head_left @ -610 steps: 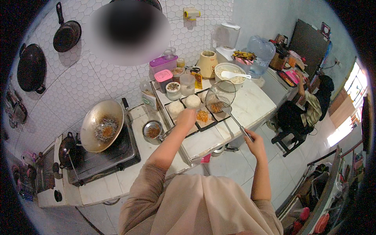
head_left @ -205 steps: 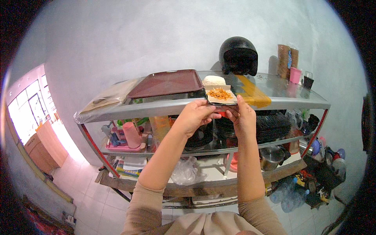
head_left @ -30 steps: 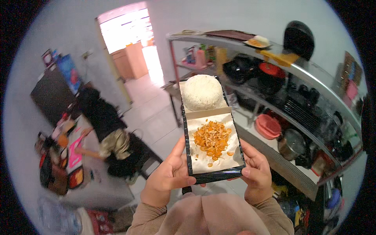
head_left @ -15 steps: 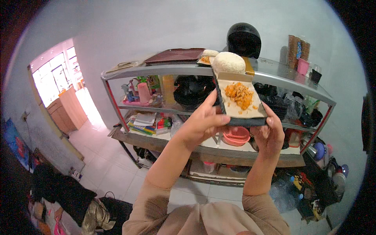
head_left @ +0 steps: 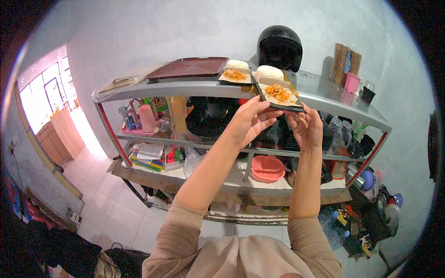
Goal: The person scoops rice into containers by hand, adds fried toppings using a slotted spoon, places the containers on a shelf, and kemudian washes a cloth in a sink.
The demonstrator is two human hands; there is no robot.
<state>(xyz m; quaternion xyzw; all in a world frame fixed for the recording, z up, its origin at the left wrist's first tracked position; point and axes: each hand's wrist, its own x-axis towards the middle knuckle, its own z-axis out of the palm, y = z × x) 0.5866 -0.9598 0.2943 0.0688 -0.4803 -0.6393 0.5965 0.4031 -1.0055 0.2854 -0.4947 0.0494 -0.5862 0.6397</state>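
Moving in on shelf [head_left: 331, 96], rice tray [head_left: 286, 108] was pinched at near edge by left grip [head_left: 254, 118] and right grip [head_left: 308, 129], now beside other tray [head_left: 234, 82], frame's upper centre; placement looked nearly complete, contact unclear.

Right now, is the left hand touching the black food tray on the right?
Touching. The head view shows the left hand at the near left corner of the black food tray, its thumb against the edge with no gap.

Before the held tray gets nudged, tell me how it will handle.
The straight-edged black tray looks fairly stiff. Its loose orange pieces could slide if tilted, and the rice mound likely weights the far end.
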